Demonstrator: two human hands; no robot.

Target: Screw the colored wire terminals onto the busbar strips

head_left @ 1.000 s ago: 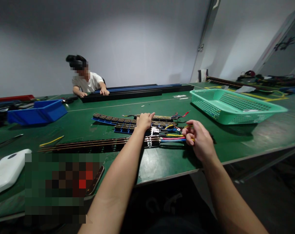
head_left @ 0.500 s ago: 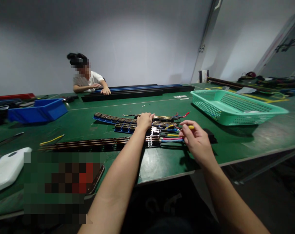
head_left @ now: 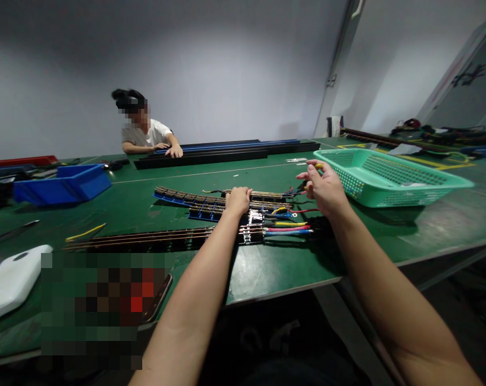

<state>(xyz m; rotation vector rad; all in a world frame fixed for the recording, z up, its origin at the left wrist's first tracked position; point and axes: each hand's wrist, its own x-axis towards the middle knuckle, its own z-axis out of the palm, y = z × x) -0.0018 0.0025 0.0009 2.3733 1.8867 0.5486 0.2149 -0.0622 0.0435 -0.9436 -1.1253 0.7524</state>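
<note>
My left hand (head_left: 238,200) is closed over the right part of the short conductor rails, its fingertips hidden behind the knuckles. Of these, a blue rail (head_left: 174,197) carries copper-coloured strips, and coloured wires stick out at the right ends. Nearer me lies a longer black rail (head_left: 146,238) with copper strips and red, blue and yellow wires (head_left: 289,229). My right hand (head_left: 325,187) is raised above the wire ends, left of the green basket. Its fingers are curled round a small yellow piece (head_left: 319,167), mostly hidden, whose kind I cannot make out.
At right stands a green plastic basket (head_left: 391,195). A blue bin (head_left: 64,185) is on the left, and a white object (head_left: 15,281) lies near the front edge. Across the table a co-worker (head_left: 146,134) has both hands on long black rails (head_left: 210,157).
My right hand has moved up and away from the wire ends with the yellow piece, towards the basket. A ring-ended blue wire now shows there. My left hand stays on the rails.
</note>
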